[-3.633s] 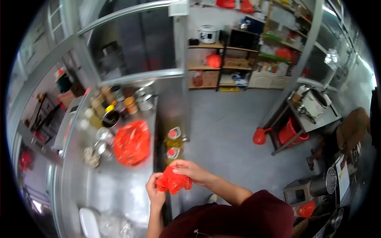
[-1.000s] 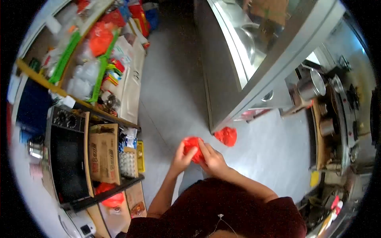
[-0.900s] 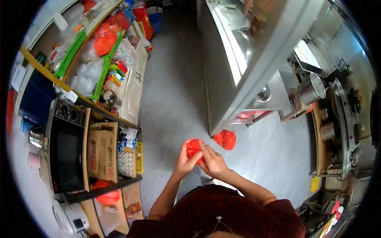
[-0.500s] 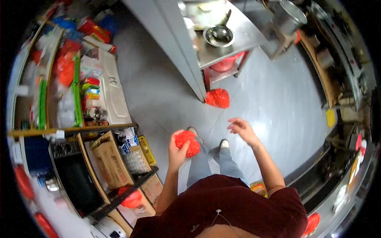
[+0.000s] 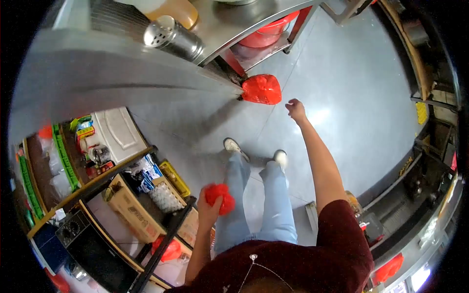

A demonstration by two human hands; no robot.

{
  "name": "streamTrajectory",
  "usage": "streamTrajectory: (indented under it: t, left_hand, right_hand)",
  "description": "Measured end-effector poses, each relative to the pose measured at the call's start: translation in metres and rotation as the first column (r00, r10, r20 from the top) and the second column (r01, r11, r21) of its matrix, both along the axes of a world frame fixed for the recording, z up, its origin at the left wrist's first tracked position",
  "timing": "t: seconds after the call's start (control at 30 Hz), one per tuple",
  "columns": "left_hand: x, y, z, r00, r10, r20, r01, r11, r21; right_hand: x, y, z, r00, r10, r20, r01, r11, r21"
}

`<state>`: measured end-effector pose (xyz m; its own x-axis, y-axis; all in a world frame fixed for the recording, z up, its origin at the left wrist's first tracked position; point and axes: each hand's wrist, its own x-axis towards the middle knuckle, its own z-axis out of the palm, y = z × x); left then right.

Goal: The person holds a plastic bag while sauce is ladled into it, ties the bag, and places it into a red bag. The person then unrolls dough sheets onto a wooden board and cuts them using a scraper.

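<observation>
A crumpled red plastic bag (image 5: 224,200) is bunched in my left hand (image 5: 209,211), which is closed around it beside my left thigh. My right arm stretches forward over the floor. At its end, my right hand (image 5: 296,110) holds nothing; its fingers are loosely bent and apart. Just ahead and to the left of that hand stands a red plastic-covered object (image 5: 263,90) on the floor, against the foot of the table. The two do not touch in this view. What lies under the red plastic cannot be made out.
A steel table (image 5: 229,24) carries a metal shaker (image 5: 173,38), with a red bucket (image 5: 264,36) on its lower shelf. Shelving at left holds a cardboard box (image 5: 134,207), an egg tray (image 5: 167,196) and a black microwave (image 5: 100,251). Dark metal equipment (image 5: 405,244) lines the right side.
I have moved closer to the table and the red plastic-covered object. My right arm has extended forward. My left hand, still holding the red bag, has come lower and slightly left in view.
</observation>
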<state>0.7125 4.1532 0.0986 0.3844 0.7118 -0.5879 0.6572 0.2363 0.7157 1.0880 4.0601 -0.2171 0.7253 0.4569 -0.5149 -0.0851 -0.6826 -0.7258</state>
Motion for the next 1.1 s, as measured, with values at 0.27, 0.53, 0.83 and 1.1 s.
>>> streamTrajectory:
  t: [0.27,0.53,0.83,1.1]
  left_hand:
    - [-0.051,-0.011,-0.066,0.964,0.158,-0.214,-0.172,0.984,-0.05]
    - [-0.046,-0.027,-0.026,0.967,0.221,-0.127,-0.236,0.964,-0.123]
    - [-0.053,-0.055,0.092,0.988,0.132,0.08,-0.135,0.99,0.029]
    - [-0.118,-0.009,0.142,0.91,0.329,0.252,-0.382,0.901,0.204]
  right_hand:
    - [0.014,0.146,-0.161,0.87,0.111,0.48,-0.093,0.994,-0.061]
    - [-0.095,0.054,-0.106,0.961,0.255,0.104,-0.239,0.96,-0.145]
    - [-0.066,-0.047,0.053,0.975,0.222,0.015,-0.202,0.911,-0.358]
    - [-0.145,-0.205,0.102,0.842,0.53,-0.095,-0.503,0.711,-0.491]
